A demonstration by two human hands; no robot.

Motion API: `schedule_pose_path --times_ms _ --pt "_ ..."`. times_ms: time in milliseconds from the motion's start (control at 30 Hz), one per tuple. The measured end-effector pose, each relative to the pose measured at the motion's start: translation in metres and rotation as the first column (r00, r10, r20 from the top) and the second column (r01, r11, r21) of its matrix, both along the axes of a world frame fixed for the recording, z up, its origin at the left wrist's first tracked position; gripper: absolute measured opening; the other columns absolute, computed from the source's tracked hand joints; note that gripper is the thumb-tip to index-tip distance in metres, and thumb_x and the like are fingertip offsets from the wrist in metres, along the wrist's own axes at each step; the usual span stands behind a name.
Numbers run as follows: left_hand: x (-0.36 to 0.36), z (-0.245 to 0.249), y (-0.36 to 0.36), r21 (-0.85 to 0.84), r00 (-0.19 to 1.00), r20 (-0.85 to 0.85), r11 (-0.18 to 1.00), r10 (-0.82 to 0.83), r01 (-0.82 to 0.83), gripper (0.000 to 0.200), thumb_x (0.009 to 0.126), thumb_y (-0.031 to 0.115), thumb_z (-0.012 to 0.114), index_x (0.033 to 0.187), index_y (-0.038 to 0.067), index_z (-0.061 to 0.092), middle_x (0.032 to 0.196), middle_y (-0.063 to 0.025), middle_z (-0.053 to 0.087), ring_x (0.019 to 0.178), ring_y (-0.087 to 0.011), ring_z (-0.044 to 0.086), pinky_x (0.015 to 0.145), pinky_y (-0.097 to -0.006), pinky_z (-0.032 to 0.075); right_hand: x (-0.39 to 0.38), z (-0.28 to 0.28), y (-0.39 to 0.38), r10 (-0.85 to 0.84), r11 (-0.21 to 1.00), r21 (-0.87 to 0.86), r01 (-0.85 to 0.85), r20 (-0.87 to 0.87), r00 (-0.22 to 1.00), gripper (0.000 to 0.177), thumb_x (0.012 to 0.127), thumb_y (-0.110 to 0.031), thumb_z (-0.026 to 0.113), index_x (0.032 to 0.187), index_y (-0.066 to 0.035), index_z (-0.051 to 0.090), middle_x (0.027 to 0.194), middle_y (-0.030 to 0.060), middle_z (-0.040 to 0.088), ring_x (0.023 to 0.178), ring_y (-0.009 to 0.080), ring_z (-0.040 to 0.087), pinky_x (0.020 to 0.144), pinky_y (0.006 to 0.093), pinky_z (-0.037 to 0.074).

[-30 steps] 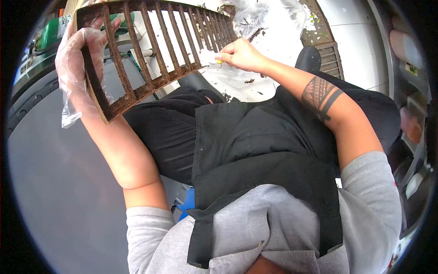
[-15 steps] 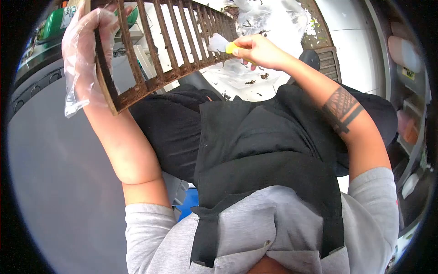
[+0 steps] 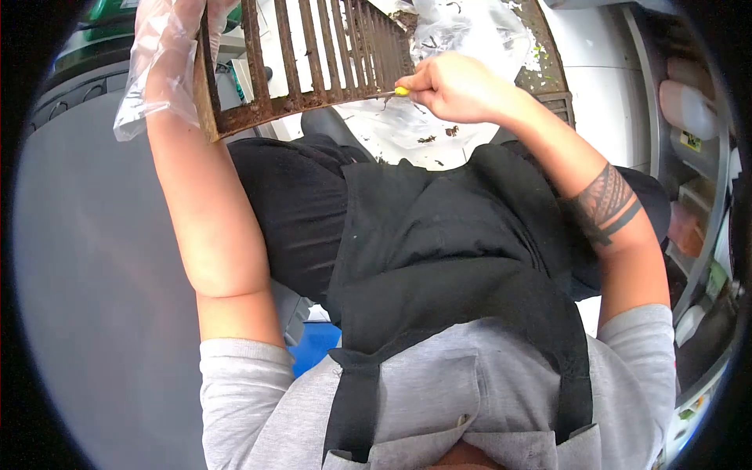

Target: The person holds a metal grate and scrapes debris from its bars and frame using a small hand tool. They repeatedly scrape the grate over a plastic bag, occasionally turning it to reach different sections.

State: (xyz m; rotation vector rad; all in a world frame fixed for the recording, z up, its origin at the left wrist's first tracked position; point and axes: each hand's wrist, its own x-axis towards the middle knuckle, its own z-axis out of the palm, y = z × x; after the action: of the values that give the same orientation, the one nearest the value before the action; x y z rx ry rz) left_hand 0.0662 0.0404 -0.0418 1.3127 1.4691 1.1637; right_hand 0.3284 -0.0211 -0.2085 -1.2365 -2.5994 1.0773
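Note:
A rusty, dirt-caked drain grate (image 3: 290, 104) slants across the upper left, with open slots between its bars. At its near end my left hand (image 3: 174, 51), in a loose clear plastic glove, grips the frame; its fingers are partly cut off by the top edge. My bare right hand (image 3: 458, 90) is closed on a scraper (image 3: 402, 92) with a yellow handle. The scraper's blade lies edge-on to me, right at the lower long side of the grate. Below the grate, a crumpled clear plastic bag (image 3: 470, 39) lies spread out with dark scraps (image 3: 451, 131) on it.
A large grey surface (image 3: 102, 274) fills the left side. On the right stands a shelf (image 3: 662, 94) holding plastic containers (image 3: 689, 108). A brown slatted piece (image 3: 560, 106) lies on the white tiled floor (image 3: 603, 94). Something blue (image 3: 316, 346) shows beside my apron.
The grate and my left hand have shifted up and slightly right in view. The scraper has turned from blade face visible to edge-on, at the grate's lower side.

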Motion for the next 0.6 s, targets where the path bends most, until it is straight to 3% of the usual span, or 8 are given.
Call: schedule_pose_path --times_ms 100,167,200,300,367,467,533,600 --pt "0.007 -0.002 0.001 -0.005 0.982 -0.113 0.989 0.149 -0.151 0.009 0.07 -0.005 0.055 0.077 0.0 0.058 0.062 -0.0034 0.051 0.048 -0.0152 0.048 0.049 -0.0282 0.043 -0.006 0.001 -0.007 -0.013 0.997 -0.071 0.014 0.007 1.0 0.027 0.095 -0.015 0.063 0.115 -0.003 0.075 0.095 0.0184 0.073 0.09 0.0366 0.071 0.08 0.0447 0.056" --pt "0.011 -0.005 -0.001 -0.02 0.984 0.109 0.99 0.14 -0.138 0.008 0.068 -0.006 0.054 0.07 0.001 0.055 0.061 -0.0044 0.051 0.051 -0.0169 0.051 0.055 -0.0302 0.048 -0.012 -0.006 -0.029 -0.152 0.982 -0.104 0.155 0.03 0.988 0.028 0.093 -0.013 0.062 0.116 -0.002 0.075 0.092 0.0194 0.07 0.086 0.0374 0.07 0.079 0.0458 0.055" --pt "0.014 -0.003 -0.001 -0.016 0.983 0.115 0.99 0.142 -0.141 0.008 0.068 -0.006 0.054 0.07 0.001 0.055 0.061 -0.0044 0.051 0.051 -0.0169 0.051 0.055 -0.0302 0.048 -0.016 -0.014 -0.05 -0.215 0.977 -0.002 0.215 0.021 0.976 0.03 0.092 -0.01 0.06 0.118 -0.003 0.073 0.09 0.0184 0.068 0.085 0.0373 0.069 0.078 0.0462 0.056" --pt "0.008 -0.004 0.0 0.005 0.978 0.094 0.982 0.187 -0.188 0.006 0.067 -0.004 0.053 0.067 0.001 0.055 0.061 -0.0069 0.054 0.046 -0.0168 0.049 0.05 -0.0292 0.046 -0.037 -0.006 -0.093 -0.335 0.934 0.11 0.34 -0.056 0.94 0.032 0.091 -0.008 0.06 0.121 -0.004 0.071 0.092 0.0174 0.067 0.084 0.0369 0.068 0.078 0.0455 0.056" --pt "-0.02 -0.011 0.01 -0.169 0.996 -0.072 0.983 0.055 -0.067 0.006 0.068 -0.002 0.053 0.071 0.0 0.058 0.061 -0.0093 0.056 0.038 -0.017 0.043 0.044 -0.0286 0.044 -0.045 -0.009 -0.106 -0.445 0.88 0.125 0.458 -0.121 0.887 0.033 0.092 -0.01 0.061 0.124 -0.005 0.069 0.093 0.0153 0.066 0.084 0.0365 0.068 0.077 0.0449 0.056" --pt "0.005 0.016 -0.014 -0.187 0.993 -0.114 0.982 -0.011 -0.01 0.008 0.069 0.001 0.053 0.073 0.0 0.059 0.062 -0.0112 0.059 0.033 -0.0167 0.039 0.037 -0.0286 0.039 -0.053 -0.016 -0.115 -0.509 0.839 0.13 0.528 -0.152 0.847 0.033 0.094 -0.011 0.061 0.126 -0.006 0.068 0.094 0.0138 0.065 0.084 0.036 0.067 0.076 0.0446 0.056" --pt "0.018 0.009 -0.011 -0.104 0.994 -0.103 0.994 0.02 -0.03 0.006 0.069 0.003 0.054 0.066 0.001 0.058 0.063 -0.0132 0.062 0.034 -0.0168 0.04 0.034 -0.029 0.035 -0.056 -0.018 -0.119 -0.525 0.83 0.122 0.544 -0.16 0.836 0.032 0.094 -0.012 0.061 0.125 -0.006 0.068 0.093 0.0136 0.065 0.085 0.0358 0.067 0.076 0.0449 0.056" --pt "0.027 0.001 -0.006 0.009 0.954 0.225 0.979 0.197 -0.204 0.007 0.069 0.004 0.054 0.062 0.002 0.057 0.062 -0.0126 0.061 0.037 -0.0165 0.042 0.037 -0.0296 0.038 -0.06 -0.017 -0.121 -0.536 0.823 0.109 0.557 -0.171 0.827 0.032 0.095 -0.012 0.061 0.125 -0.006 0.068 0.093 0.0134 0.065 0.085 0.0356 0.067 0.076 0.0451 0.055"
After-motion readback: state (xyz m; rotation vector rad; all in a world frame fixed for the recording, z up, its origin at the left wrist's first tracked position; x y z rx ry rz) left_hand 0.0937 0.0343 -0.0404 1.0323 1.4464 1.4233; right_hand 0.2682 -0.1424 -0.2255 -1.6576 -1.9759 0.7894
